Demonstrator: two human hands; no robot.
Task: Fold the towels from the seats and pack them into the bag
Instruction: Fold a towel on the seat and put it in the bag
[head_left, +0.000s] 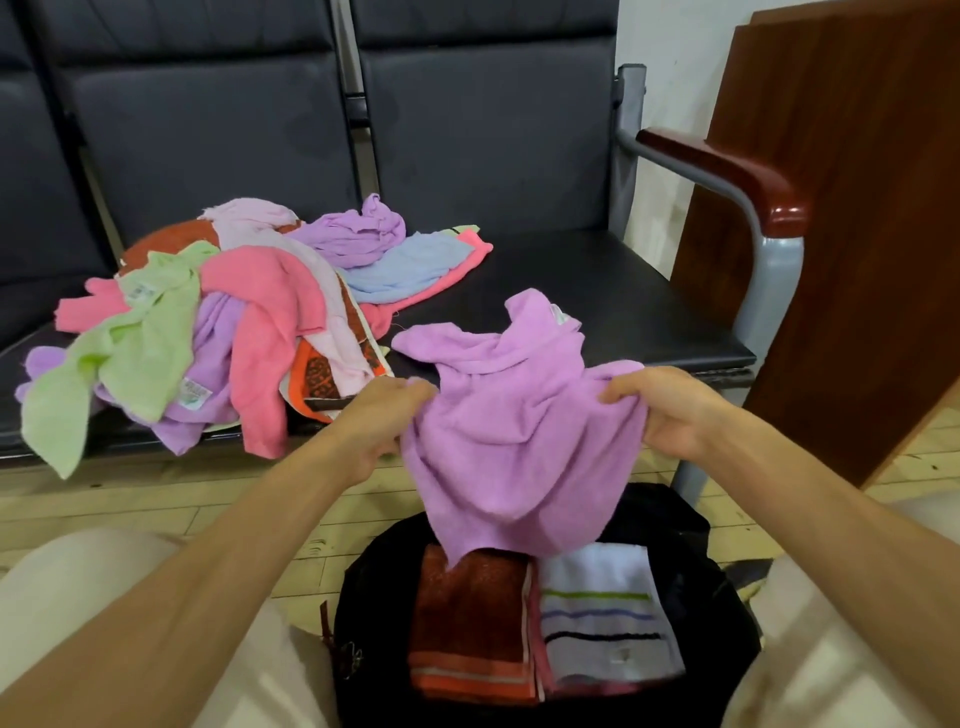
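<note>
The purple towel (519, 447) hangs unfolded above the open black bag (722, 613), its upper part draped on the seat (597, 291). The left hand (379, 426) and right hand (660, 410) each hold an upper edge, fingers curled round the cloth. Two folded towels (545, 623) lie side by side in the bag. A mixed towel pile (234, 322) lies on the seats to the left.
</note>
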